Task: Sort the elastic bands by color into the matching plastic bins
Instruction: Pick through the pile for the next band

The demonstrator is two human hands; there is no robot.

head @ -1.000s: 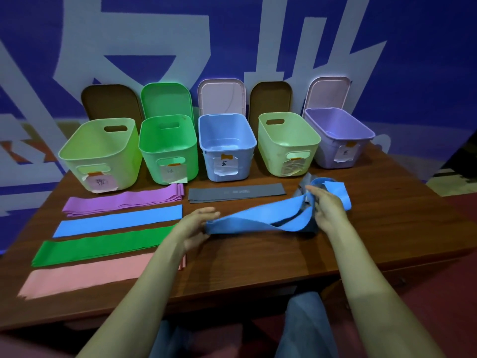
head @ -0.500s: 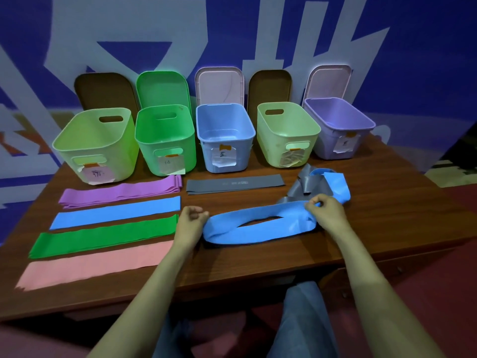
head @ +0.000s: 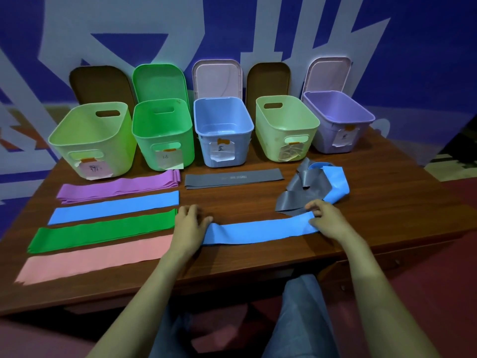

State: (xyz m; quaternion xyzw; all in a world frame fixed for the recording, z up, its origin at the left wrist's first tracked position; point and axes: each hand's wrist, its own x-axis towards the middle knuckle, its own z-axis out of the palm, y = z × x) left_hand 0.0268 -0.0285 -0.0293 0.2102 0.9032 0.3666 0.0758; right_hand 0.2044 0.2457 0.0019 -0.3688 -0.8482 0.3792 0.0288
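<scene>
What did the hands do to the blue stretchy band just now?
The left hand and right hand lowered the blue band and pulled it out. It was a raised open loop; now it lies flat and straight on the table, one hand holding each end. The bands laid out on the left, the flat grey band and the bins stayed put.

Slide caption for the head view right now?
Left hand and right hand hold a blue band flat on the table, in front of the blue bin.
</scene>
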